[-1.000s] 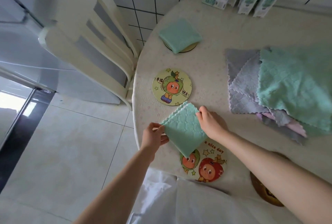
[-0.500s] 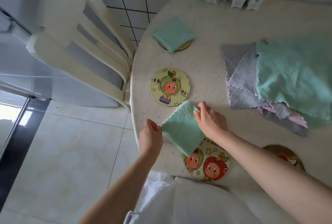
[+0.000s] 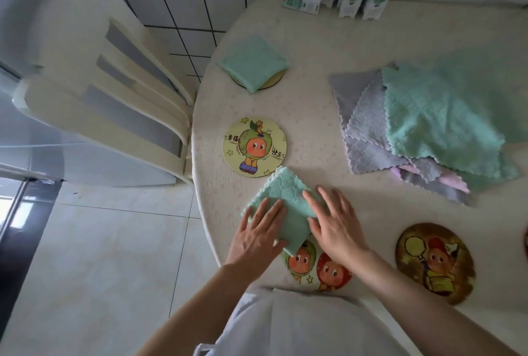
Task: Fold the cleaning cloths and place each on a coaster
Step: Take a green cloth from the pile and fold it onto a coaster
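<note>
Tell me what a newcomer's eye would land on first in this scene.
The left hand and right hand press flat on a folded mint cloth at the near edge of the table, its lower corner overlapping a cartoon coaster. To the right lies a loose pile of cloths in green, grey and pink. Farther back, a second folded cloth covers a far coaster.

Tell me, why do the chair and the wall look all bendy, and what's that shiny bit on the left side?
Head view: the wide-angle lens curves the chair and wall tiles near the edges. Head view, far left: light glares off the glossy dark strip. The near folded green cloth looks sharp.
</note>
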Demonstrator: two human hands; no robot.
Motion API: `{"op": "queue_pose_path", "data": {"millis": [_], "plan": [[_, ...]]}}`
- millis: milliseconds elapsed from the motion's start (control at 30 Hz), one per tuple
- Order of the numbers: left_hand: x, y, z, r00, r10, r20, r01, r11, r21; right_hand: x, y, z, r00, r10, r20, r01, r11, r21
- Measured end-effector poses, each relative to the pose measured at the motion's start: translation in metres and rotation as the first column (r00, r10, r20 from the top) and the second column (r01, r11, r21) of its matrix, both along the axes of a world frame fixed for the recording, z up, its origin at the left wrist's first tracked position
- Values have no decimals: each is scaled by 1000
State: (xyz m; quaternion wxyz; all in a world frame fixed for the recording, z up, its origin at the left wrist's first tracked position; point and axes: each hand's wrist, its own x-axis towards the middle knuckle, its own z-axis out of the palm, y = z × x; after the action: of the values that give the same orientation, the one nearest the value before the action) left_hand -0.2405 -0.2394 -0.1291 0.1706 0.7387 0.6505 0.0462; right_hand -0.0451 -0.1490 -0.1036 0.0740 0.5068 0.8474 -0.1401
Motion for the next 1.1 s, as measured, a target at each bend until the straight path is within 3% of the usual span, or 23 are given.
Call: {"op": "queue_pose_path", "data": {"millis": [200, 367, 533, 700, 867, 1100], "plan": [[-29, -13, 3, 983, 172, 66, -178, 979, 100, 0, 8, 7, 978, -203, -47, 201, 979, -32], [-33, 3, 11, 937, 306, 170, -332, 931, 151, -9, 13, 14, 909, -401, -114, 383, 911, -152], [-23, 33, 27, 842, 503, 197, -490, 864, -112, -16, 24, 12, 843, -518, -145, 458, 832, -312], [-24, 49, 28, 728, 659, 190, -584, 741, -331, -17, 40, 17, 778, -612, -145, 475, 723, -501], [-36, 48, 27, 716, 670, 197, -555, 717, -421, -14, 44, 21, 800, -582, -144, 420, 716, -557], [-71, 63, 50, 509, 739, 441, -500, 672, -547, -20, 60, 38, 810, -526, -259, 305, 755, -580]]}}
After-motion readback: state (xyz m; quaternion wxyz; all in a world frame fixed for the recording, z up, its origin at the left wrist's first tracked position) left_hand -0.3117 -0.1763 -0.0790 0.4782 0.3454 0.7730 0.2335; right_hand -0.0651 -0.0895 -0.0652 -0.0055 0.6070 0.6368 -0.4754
